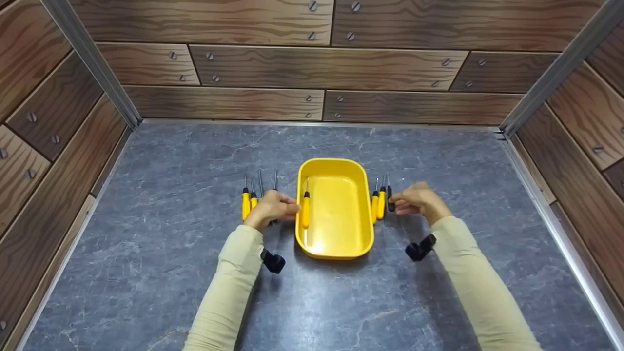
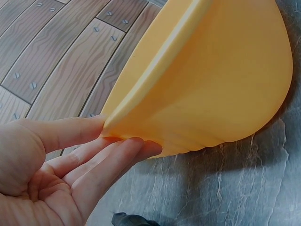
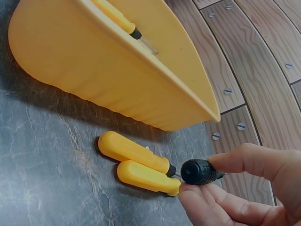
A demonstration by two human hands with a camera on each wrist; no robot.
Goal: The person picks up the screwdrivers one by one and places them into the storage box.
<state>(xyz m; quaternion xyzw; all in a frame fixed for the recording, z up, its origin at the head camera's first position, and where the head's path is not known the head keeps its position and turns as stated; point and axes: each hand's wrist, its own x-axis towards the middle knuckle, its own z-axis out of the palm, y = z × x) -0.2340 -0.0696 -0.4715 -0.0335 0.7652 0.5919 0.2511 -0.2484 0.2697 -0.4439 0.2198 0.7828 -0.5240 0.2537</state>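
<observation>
A yellow plastic bin (image 1: 341, 214) stands upright on the grey marbled surface, with one yellow-handled screwdriver (image 1: 306, 209) lying inside along its left wall. My left hand (image 1: 276, 205) is at the bin's left side; in the left wrist view its thumb and fingers pinch the rim (image 2: 136, 94). My right hand (image 1: 417, 201) pinches a black-handled screwdriver (image 3: 200, 172) between thumb and fingers, to the right of the bin. Beside it lie two yellow-handled screwdrivers (image 3: 136, 153), close to the bin's right wall. The held screwdriver's tip is mostly hidden in the right wrist view.
Several more screwdrivers (image 1: 245, 204) lie left of the bin, some partly covered by the left hand. Wood-patterned panels (image 1: 321, 68) enclose the surface at the back and both sides, with metal rails (image 1: 92, 63) at the corners. A black wrist camera (image 1: 274, 262) sits on each sleeve.
</observation>
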